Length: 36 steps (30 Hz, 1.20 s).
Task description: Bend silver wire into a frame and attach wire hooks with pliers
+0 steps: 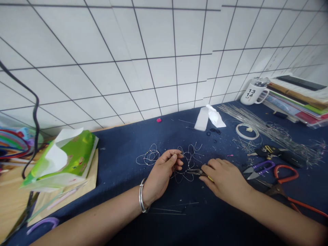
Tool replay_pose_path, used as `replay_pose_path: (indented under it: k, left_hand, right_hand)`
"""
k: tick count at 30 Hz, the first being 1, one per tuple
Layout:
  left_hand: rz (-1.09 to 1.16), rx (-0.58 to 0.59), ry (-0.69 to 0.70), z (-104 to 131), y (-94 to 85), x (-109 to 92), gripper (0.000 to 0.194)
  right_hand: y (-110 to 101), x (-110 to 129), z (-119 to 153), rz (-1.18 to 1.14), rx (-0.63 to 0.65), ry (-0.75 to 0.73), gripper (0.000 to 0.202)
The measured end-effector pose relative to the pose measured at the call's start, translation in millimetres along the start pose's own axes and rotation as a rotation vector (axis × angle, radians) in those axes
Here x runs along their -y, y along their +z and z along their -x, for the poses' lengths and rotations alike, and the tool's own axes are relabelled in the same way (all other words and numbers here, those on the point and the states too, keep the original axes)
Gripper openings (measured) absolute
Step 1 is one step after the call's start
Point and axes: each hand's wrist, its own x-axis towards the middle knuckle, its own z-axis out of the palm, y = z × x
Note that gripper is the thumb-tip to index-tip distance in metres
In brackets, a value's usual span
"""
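My left hand (164, 169) is closed, thumb against fingers, pinching part of a thin wire shape (188, 155) bent into several loops. In my right hand (224, 177) is a pair of pliers (195, 172), its dark jaws pointing left at the lower loops of the wire. Whether the jaws grip the wire is too small to tell. A second looped wire piece (148, 158) lies on the cloth just left of my left hand. Below my hands, a few straight wires (169, 210) rest on the dark blue cloth (123, 143).
At right lie purple-handled snips (263, 166), orange-handled scissors (285, 174), a white coil (247, 131) and a long wire bundle (266, 126). A mug (253, 91) and stacked books (297, 99) stand behind. At left sits a green tissue pack (79, 157). A tiled wall (159, 44) closes the back.
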Motion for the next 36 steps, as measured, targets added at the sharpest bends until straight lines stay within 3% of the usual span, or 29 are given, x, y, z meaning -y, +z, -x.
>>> replay_pose_path:
  k: [36]
  left_hand:
    - [-0.009,-0.017,-0.009,0.9,1.0,-0.6,0.021]
  right_hand:
    - [-2.2,-2.5,-0.7,0.026,-0.030,0.004,0.019]
